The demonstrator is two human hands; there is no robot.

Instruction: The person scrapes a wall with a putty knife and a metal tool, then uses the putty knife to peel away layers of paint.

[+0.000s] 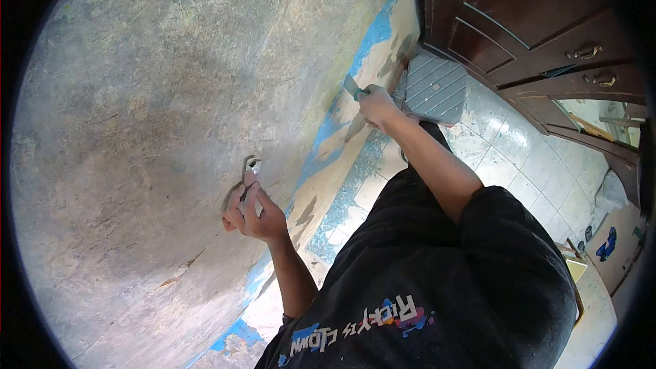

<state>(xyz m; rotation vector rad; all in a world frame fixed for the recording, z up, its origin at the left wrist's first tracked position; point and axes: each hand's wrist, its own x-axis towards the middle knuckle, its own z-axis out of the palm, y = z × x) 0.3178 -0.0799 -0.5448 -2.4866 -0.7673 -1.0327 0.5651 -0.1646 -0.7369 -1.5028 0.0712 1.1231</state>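
Note:
My right hand [378, 106] is wrapped round the handle of a scraper [352, 87]. Its blade lies against the wall along a ragged strip of blue paint [376, 30]. Lower on the wall, my left hand [258, 212] rests with fingers spread and the index finger stretched out. That fingertip is right at a small hole [253, 164] with a pale, broken rim. Around both hands the wall [164, 96] is bare, mottled grey plaster, and patchy cream and brown shows beside the blue strip.
A grey ribbed plastic stool [435, 87] stands near the wall, beside a dark wooden cabinet [519, 20] with metal handles. Blue paint flakes [362, 171] litter the tiled floor [523, 157] along the wall's foot. A clear plastic bag [611, 191] lies farther right.

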